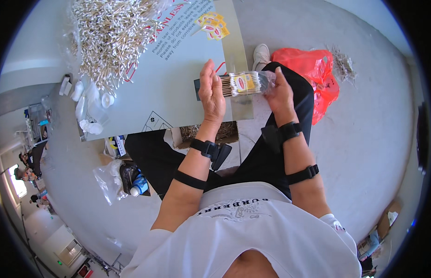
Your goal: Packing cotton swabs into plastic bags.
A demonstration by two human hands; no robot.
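Observation:
A flat bundle of cotton swabs (228, 85) with a yellow and red label card lies level above the table's right edge. Its far-right part is inside a clear plastic bag (266, 79). My left hand (212, 95) grips the bundle's left end, thumb against the sticks. My right hand (281, 92) pinches the bag at the other end, its fingertips partly hidden by the film. A dark flat piece (197, 89) shows behind my left hand; what it is I cannot make out.
A large heap of loose swabs (111, 41) covers the table's (178, 102) far left, beside white plastic scraps (92, 109). Several yellow label cards (215, 27) lie at the back. A box of sticks (227, 132) sits below the near edge. On the floor right is a red plastic bag (306, 65).

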